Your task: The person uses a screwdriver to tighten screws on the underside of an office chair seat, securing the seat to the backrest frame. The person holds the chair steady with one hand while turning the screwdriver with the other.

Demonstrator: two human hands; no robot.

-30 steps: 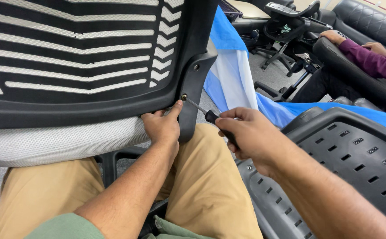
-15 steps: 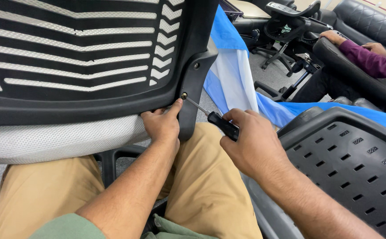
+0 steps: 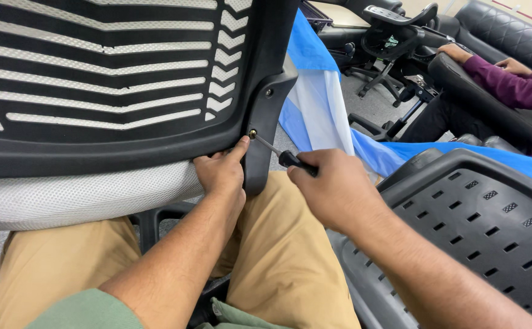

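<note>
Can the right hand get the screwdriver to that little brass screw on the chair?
Yes, it looks so. The right hand holds the screwdriver, and its tip seems to sit on the brass screw. The left hand rests just below, beside the black bracket, not blocking it.

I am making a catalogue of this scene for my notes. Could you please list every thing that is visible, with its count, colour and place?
chair backrest: one, black slotted plastic, upper left, across the lap
bracket: one, black, on the backrest's right edge
screw: one, brassy, in the bracket's lower hole
seat cushion: one, light grey mesh, under the backrest
screwdriver: one, black handle and metal shaft, tip at the screw
perforated chair part: one, dark grey, lower right
plastic sheet: one, blue and white, centre, on the floor
other office chairs: several, black, upper right
co-worker's sleeve: one, purple, far right
trousers: tan, bottom
left hand: steadies the bracket
right hand: grips the screwdriver
</note>
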